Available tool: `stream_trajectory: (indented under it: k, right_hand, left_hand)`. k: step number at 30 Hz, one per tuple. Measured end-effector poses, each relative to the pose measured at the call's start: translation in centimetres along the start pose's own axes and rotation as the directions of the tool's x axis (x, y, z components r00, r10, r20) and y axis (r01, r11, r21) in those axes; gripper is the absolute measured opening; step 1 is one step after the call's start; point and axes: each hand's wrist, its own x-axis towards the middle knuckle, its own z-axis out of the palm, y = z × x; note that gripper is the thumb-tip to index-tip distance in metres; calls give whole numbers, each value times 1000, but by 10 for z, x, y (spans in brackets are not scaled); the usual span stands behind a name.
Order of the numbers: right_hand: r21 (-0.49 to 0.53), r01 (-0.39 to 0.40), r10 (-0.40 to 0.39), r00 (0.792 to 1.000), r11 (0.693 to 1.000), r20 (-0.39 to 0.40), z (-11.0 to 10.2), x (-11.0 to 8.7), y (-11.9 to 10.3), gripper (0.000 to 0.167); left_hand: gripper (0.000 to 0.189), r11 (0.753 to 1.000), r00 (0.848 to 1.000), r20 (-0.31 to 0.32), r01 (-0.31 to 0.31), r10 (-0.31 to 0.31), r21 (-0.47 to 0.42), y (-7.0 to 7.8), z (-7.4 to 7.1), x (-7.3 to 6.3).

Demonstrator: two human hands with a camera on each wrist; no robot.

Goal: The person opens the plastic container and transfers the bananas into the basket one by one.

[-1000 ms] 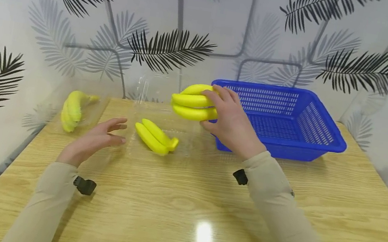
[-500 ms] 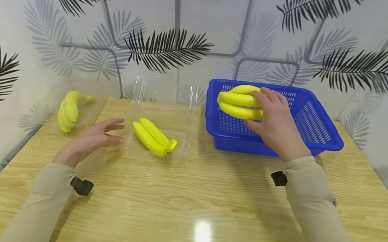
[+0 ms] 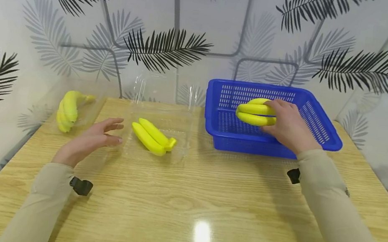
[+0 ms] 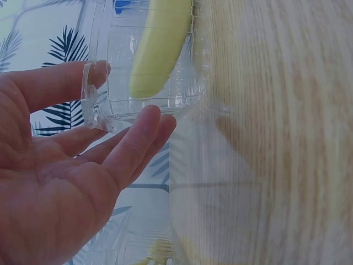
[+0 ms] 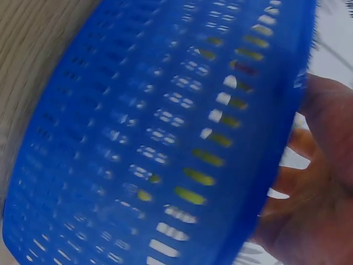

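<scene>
Over the blue basket (image 3: pixel 244 139), inside its rim, my right hand (image 3: pixel 290 125) grips a bunch of yellow bananas (image 3: pixel 255 119). In the right wrist view the basket's slotted wall (image 5: pixel 138 138) covers most of the bunch; yellow shows through the slots. My left hand (image 3: pixel 89 140) is held with relaxed fingers at the left side of a clear plastic clamshell box (image 3: pixel 185 136). Two joined bananas (image 3: pixel 149 139) lie in that box, whose lid stands raised at the back. In the left wrist view the fingers (image 4: pixel 129 152) are by the box's edge and hold nothing.
At the far left another clear plastic box holds a bunch of bananas (image 3: pixel 69 109). A patterned wall covering (image 3: pixel 209 22) rises directly behind the wooden table (image 3: pixel 148 215). The basket stands at the back right, near the wall.
My right hand has carried the banana bunch rightward from above the clear box, then lowered it into the basket's opening. The left hand has stayed nearly still.
</scene>
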Motion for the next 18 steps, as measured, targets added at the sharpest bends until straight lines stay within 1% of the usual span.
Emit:
stream_trajectory:
  k: [7,9,14,18]
  right_hand:
    - [-40,-15,20,991,999,134,6,13,14,65]
    - [-30,-19,23,986,999,164,7,16,16,65]
    - [23,-42,36,977,999,211,13,23,19,64]
    - [34,-64,54,970,997,235,15,26,20,63]
  left_hand:
    - [74,1000,1000,-3,8,-8,-10,-1,1,-1]
    - [74,1000,1000,-3,6,-7,-11,-1,1,-1]
    - [73,1000,1000,-8,13,-13,-15,-1,0,0]
    - [74,1000,1000,-6,16,-16,-18,-2,0,-1]
